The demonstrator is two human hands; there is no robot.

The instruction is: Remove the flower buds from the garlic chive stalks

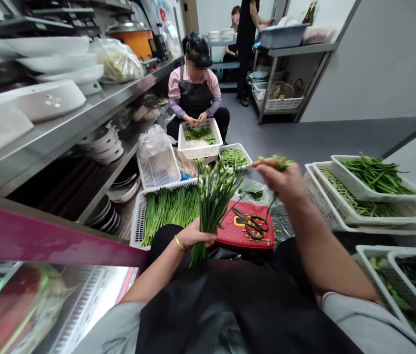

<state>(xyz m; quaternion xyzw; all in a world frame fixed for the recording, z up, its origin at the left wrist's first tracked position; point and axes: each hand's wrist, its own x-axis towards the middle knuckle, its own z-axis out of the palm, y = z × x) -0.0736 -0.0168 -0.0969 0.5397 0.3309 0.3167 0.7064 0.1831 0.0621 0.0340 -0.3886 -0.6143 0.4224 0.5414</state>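
Note:
My left hand (pixel 198 233) is wrapped round an upright bunch of garlic chive stems (pixel 215 191) with pale green buds at the top. Raised to the right of the bunch, my right hand (pixel 280 179) is closed on a few chive stems whose bud ends stick out above the fingers; motion blurs it somewhat. Below the hands, black-handled scissors (pixel 255 226) lie on a red case (pixel 226 236) strewn with small green bits. Just left of the bunch stands a white basket (pixel 137 221) full of long chive stems (pixel 171 211).
A co-worker (pixel 195 93) sits opposite, both hands over a white basket (pixel 200 153) of greens. Stacked baskets of green beans (pixel 373 177) stand at the right. A steel shelf (pixel 119 98) with white dishes (pixel 56 61) runs along the left. Another person (pixel 248 44) stands by the back table.

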